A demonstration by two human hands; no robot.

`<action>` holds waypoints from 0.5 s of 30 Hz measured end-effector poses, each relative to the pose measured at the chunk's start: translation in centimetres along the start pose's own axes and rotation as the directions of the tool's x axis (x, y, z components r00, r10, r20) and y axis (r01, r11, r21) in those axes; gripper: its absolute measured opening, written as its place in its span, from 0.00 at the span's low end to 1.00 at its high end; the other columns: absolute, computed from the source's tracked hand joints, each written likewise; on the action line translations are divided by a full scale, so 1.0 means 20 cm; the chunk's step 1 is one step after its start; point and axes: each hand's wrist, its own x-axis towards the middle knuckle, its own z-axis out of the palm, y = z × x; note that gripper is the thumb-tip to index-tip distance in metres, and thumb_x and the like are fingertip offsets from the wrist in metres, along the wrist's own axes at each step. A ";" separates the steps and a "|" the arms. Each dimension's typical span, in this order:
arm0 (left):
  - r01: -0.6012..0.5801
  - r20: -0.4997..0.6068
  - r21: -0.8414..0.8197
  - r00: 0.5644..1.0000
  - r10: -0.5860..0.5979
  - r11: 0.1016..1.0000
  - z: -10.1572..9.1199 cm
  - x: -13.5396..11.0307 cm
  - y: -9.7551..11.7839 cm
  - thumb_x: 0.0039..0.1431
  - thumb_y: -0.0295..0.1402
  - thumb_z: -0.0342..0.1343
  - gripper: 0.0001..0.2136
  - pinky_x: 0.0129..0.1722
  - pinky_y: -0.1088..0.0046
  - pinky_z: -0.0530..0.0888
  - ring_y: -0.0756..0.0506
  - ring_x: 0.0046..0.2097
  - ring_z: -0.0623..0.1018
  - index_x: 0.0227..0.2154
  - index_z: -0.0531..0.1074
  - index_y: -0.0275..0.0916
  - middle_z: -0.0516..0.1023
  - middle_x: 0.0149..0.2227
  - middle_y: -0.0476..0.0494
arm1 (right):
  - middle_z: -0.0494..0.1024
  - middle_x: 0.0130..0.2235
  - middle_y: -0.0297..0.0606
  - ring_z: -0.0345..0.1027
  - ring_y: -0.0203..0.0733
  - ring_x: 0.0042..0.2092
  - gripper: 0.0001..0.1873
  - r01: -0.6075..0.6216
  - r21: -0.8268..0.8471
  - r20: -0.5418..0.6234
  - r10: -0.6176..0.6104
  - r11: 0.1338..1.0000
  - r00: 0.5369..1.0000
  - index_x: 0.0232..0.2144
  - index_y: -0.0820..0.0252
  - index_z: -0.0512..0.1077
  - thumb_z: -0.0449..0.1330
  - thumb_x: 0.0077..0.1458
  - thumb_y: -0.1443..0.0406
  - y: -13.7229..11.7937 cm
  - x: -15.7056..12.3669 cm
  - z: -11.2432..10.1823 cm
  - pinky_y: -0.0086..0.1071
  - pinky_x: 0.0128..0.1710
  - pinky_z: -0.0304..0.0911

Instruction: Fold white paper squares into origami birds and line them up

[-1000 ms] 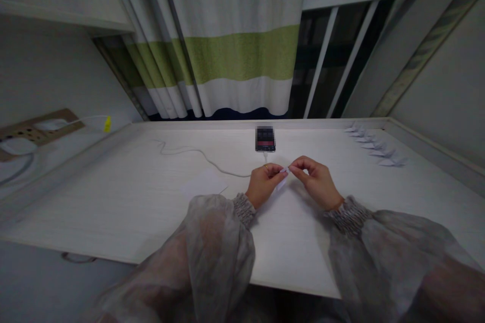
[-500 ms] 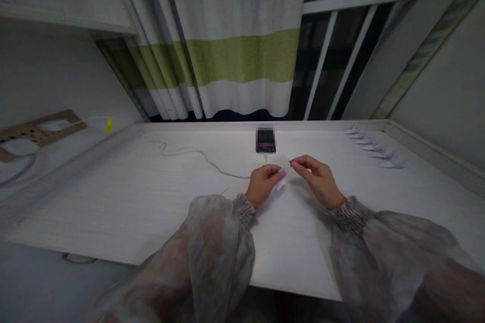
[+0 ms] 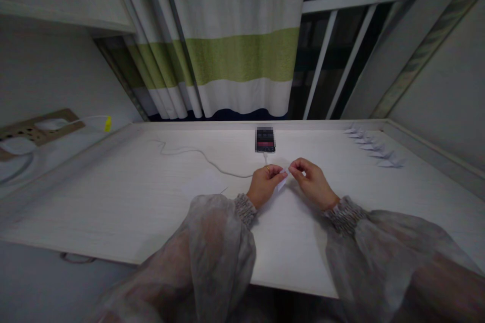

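A small piece of folded white paper [image 3: 281, 183] is pinched between the thumb and fingers of my left hand [image 3: 264, 184], above the desk. My right hand [image 3: 312, 184] has its thumb and index finger pressed together at the paper's upper right tip. Just beyond my hands lies a phone [image 3: 265, 140] with a white charging cable [image 3: 215, 165] plugged into its near end. Part of the folded paper is hidden behind my left fingers.
Several folded white paper figures [image 3: 373, 146] stand in a row at the desk's right side. A sheet of white paper [image 3: 202, 182] lies left of my left forearm, with a thin dark stick-like thing [image 3: 224, 191] by it. A power strip [image 3: 41, 131] is at the far left.
My right hand has moved slightly left, and its fingertips have come in to the paper's tip. My left hand keeps its pinch on the paper, almost unmoved.
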 end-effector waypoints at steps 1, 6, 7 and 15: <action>-0.001 -0.005 0.002 1.000 0.001 1.000 0.00 0.00 0.00 0.39 0.33 0.59 0.09 0.24 0.79 0.60 0.56 0.22 0.64 0.23 0.69 0.32 0.68 0.20 0.52 | 0.66 0.22 0.33 0.58 0.36 0.27 0.07 -0.004 -0.003 -0.006 0.004 1.000 1.000 0.21 0.61 0.64 0.53 0.46 0.64 0.00 0.00 0.00 0.31 0.29 0.55; 0.012 -0.012 -0.029 1.000 -0.013 1.000 -0.01 0.01 0.00 0.40 0.33 0.59 0.09 0.25 0.79 0.61 0.56 0.23 0.65 0.23 0.68 0.32 0.68 0.20 0.52 | 0.70 0.27 0.35 0.60 0.36 0.30 0.07 0.034 0.020 -0.029 -0.033 0.999 0.999 0.26 0.60 0.68 0.55 0.48 0.62 -0.01 0.00 -0.02 0.32 0.32 0.56; 0.013 -0.009 -0.033 1.000 -0.013 0.999 -0.01 0.01 0.00 0.40 0.34 0.59 0.10 0.25 0.79 0.61 0.56 0.23 0.65 0.23 0.69 0.32 0.69 0.21 0.52 | 0.69 0.28 0.35 0.60 0.36 0.30 0.07 0.042 0.029 -0.027 -0.041 0.999 0.999 0.26 0.60 0.68 0.55 0.47 0.61 -0.01 0.00 -0.02 0.31 0.32 0.56; -0.079 -0.056 -0.003 0.995 0.079 0.997 -0.01 0.02 -0.01 0.38 0.35 0.60 0.14 0.31 0.77 0.66 0.53 0.30 0.68 0.29 0.67 0.34 0.70 0.29 0.48 | 0.64 0.24 0.32 0.58 0.35 0.28 0.07 0.192 0.036 -0.058 -0.190 0.981 0.980 0.21 0.60 0.64 0.55 0.49 0.66 -0.01 -0.01 -0.01 0.30 0.29 0.56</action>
